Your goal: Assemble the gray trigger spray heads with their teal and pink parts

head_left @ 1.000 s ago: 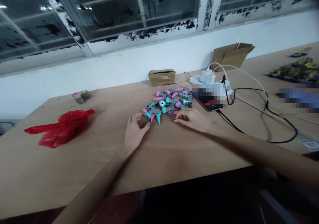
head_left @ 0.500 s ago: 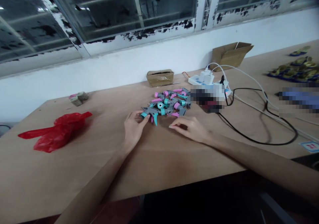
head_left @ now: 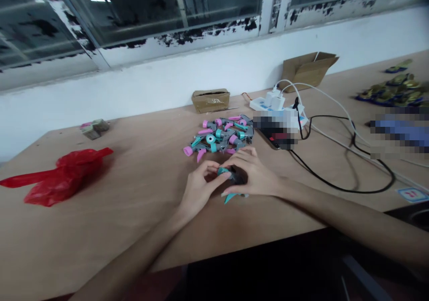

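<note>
The left hand and the right hand are brought together over the near middle of the surface, and a grey-and-teal trigger piece is pinched between them: it is gripped from the left by thumb and fingertips, while the right hand is curled over it from the other side, so that most of the piece is hidden and only a teal tip is seen below the fingers. Just beyond the hands, apart from them, a pile of similar grey, teal and pink parts is spread loosely, with one pink-tipped part lying at its near left edge. To the right of the pile a dark phone, partly blurred, is laid flat, and behind it a white power strip with white plugs is set. From there a black cable is looped across the surface just beyond the right forearm, and a white cable is run farther back. Against the wall a small cardboard box is placed behind the pile, and an open cardboard box stands farther right. Well to the left of the hands a crumpled red plastic bag is laid, with a small grey block beyond it. At the far right, gold and blue items are grouped.
</note>
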Demonstrator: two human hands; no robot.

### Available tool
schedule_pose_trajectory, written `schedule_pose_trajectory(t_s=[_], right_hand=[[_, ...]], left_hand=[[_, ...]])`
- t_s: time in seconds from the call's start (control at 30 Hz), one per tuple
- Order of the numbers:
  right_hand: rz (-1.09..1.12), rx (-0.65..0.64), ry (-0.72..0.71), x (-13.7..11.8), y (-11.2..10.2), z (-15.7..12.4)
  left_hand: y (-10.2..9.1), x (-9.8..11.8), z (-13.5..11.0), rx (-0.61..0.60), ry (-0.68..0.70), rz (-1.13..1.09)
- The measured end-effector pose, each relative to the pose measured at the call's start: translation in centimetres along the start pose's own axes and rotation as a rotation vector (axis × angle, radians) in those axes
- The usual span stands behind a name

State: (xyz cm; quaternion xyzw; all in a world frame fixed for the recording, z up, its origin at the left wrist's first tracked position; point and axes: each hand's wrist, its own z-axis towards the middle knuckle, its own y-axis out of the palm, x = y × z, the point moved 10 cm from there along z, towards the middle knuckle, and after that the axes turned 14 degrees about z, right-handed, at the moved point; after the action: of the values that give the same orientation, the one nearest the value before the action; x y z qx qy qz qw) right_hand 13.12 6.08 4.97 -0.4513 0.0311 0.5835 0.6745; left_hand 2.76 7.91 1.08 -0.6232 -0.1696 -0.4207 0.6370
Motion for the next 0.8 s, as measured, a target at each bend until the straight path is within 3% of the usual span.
schedule_pose_trajectory(t_s=[0.13, 0.33, 0.6, 0.8], right_hand=[[0.018, -0.026, 0.100, 1.3, 0.8, -0.3], [0.087, -0.027, 0.067, 1.1, 0.5, -0.2], [0.106, -0.043, 0.016, -0.5, 0.8, -0.8], [0.112, -0.044, 0.033, -0.1, 1.1, -1.1]], left_hand=[[1.3, -1.3, 0.5, -0.126, -0.080, -0.187], [2.7, -1.4, 0.2, -0.421, -0.196, -0.376], [3.2, -1.1, -0.4, -0.493, -0.151, -0.383], [3.6, -1.5, -0.8, -0.485, -0.130, -0.261]])
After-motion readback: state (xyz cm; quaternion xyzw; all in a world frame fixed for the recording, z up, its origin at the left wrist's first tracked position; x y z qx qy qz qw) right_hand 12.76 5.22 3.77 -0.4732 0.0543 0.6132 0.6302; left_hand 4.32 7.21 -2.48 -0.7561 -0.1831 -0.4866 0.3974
